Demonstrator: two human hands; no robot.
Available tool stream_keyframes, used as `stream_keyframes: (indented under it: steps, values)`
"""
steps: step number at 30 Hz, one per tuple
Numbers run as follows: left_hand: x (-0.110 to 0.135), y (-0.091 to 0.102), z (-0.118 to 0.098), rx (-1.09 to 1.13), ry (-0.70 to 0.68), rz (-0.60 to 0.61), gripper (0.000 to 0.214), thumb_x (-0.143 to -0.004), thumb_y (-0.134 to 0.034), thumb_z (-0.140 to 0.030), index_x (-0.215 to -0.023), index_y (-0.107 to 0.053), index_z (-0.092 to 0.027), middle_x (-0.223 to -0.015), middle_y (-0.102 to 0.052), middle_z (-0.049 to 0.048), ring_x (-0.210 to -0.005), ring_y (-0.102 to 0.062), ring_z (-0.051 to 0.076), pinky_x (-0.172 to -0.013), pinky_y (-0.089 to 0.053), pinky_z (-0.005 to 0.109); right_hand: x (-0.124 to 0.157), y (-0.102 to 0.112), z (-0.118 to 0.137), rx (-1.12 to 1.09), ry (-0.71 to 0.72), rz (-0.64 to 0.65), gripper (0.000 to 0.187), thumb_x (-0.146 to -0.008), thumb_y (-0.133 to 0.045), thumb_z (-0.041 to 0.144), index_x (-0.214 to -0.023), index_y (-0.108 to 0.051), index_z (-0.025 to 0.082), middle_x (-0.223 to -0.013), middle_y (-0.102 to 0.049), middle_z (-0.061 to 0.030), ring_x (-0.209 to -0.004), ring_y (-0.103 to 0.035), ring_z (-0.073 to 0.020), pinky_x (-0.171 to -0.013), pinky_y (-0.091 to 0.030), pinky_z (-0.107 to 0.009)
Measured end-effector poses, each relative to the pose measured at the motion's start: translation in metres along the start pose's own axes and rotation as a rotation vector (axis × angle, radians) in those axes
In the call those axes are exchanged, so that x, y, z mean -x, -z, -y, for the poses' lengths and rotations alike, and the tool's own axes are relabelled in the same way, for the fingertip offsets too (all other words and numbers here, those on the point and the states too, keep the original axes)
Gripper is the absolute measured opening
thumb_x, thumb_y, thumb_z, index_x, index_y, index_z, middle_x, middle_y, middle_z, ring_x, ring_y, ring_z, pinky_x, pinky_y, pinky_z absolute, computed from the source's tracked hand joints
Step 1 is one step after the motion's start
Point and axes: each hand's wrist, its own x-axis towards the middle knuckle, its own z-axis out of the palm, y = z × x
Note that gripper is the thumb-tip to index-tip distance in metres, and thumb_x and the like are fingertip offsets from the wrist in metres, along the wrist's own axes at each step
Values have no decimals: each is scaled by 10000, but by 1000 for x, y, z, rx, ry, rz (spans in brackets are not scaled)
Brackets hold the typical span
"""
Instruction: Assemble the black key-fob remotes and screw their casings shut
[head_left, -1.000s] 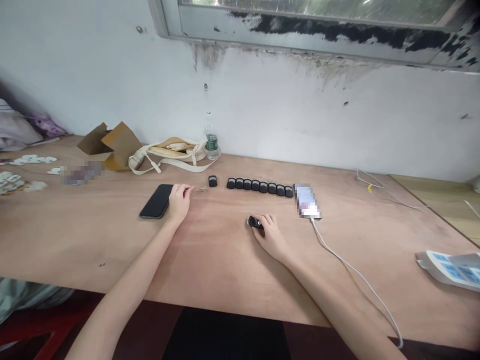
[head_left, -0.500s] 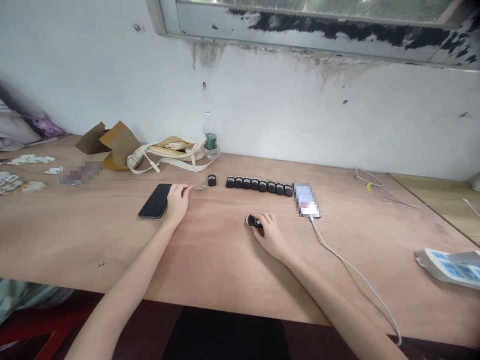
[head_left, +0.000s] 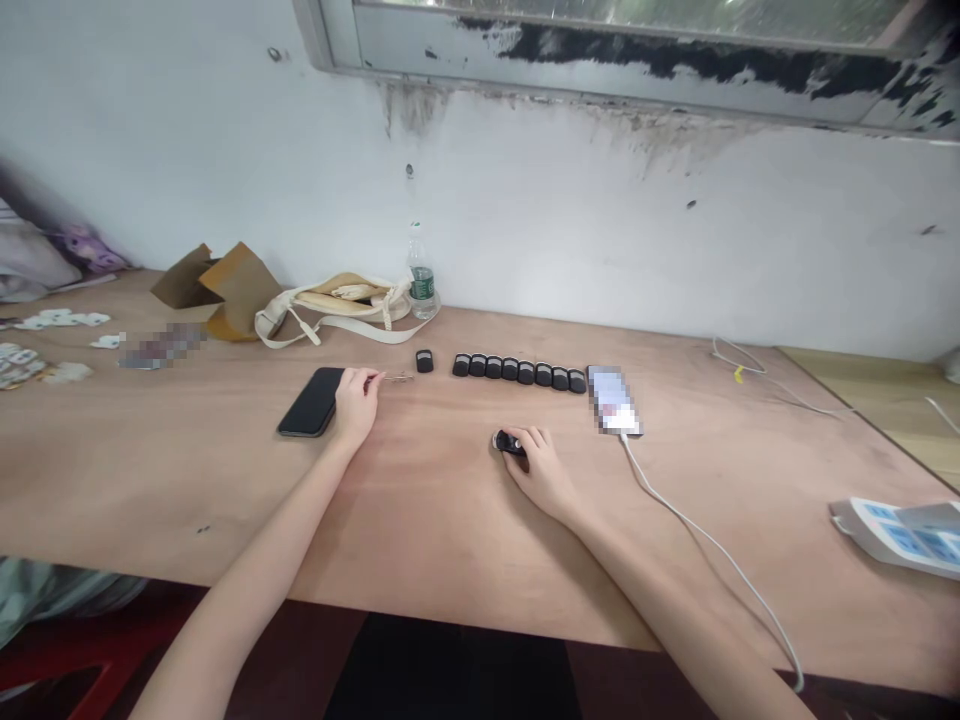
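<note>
My left hand (head_left: 356,405) rests beside a black smartphone (head_left: 309,403), partly covering its right edge. Its fingertips are pinched at the near end of a thin metal piece (head_left: 399,377) lying low over the table; its exact kind is too small to make out. My right hand (head_left: 541,468) is closed around a small black device (head_left: 510,443) with a silvery end, and the fingers hide part of it. Beyond the hands sit one small black device with a grey band (head_left: 424,361) and a row of several similar black devices (head_left: 518,371).
A charging phone (head_left: 613,385) with a white cable (head_left: 705,535) lies on the right, beyond it a power strip (head_left: 900,535). Along the wall stand a water bottle (head_left: 422,285), a cream bag (head_left: 352,300) and a brown paper bag (head_left: 244,290). Small white pieces (head_left: 64,320) lie far left.
</note>
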Motion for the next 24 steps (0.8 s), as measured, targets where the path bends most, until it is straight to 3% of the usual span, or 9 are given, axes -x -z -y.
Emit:
stream_keyframes:
  steps: [16, 20, 24]
  values:
    - [3, 2, -9, 31, 0, -24, 163, -881, -524, -282, -803, -615, -173, -798, -551, 40, -715, -535, 168, -715, -438, 285, 0, 0, -1, 3, -13, -1, 350, -858, -466, 148, -1195, -521, 226, -1120, -576, -101, -1061, -484, -275, -889, -464, -461]
    - [9, 3, -24, 65, -16, -1, 156, -880, -537, -292, -826, -626, -177, -812, -566, 34, -719, -541, 164, -707, -434, 281, 0, -3, -3, 40, -32, -30, 324, -863, -503, 191, -1186, -519, 205, -1113, -562, -105, -1040, -472, -276, -884, -459, -454]
    - [21, 4, -54, 160, -71, 45, 139, -881, -546, -280, -826, -626, -181, -820, -582, 27, -712, -546, 152, -701, -438, 274, 1, -5, -6, 107, -57, -68, 334, -857, -549, 268, -1186, -535, 214, -1062, -552, -107, -995, -477, -281, -875, -450, -473]
